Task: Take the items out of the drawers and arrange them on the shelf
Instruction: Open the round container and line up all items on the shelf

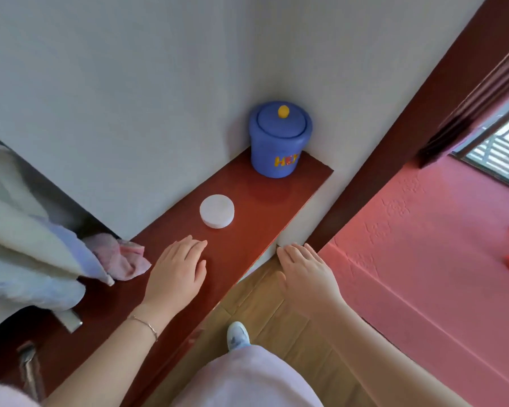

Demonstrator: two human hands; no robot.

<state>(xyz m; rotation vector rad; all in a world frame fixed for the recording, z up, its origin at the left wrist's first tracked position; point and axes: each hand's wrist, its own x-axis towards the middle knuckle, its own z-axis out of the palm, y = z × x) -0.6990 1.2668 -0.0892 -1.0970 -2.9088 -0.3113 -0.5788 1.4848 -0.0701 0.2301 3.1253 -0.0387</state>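
Observation:
A dark red wooden shelf [265, 201] runs along the white wall into a corner. In that corner stands a blue lidded pot [279, 139] with a yellow knob and yellow letters. A flat round white container [217, 210] lies on the shelf nearer to me. My left hand [177, 268] hovers palm down over the shelf just short of the white container, fingers straight, holding nothing. My right hand [306, 271] is held flat beyond the shelf's front edge, above the floor, also empty. No drawer shows clearly.
A pale blanket [27, 245] and a pink cloth [121, 257] lie on the shelf's left end. Metal handles [30, 368] show at the lower left. A pink wall [423, 259] and a dark door frame [394, 142] stand to the right. My shoe [238, 336] is on the wooden floor.

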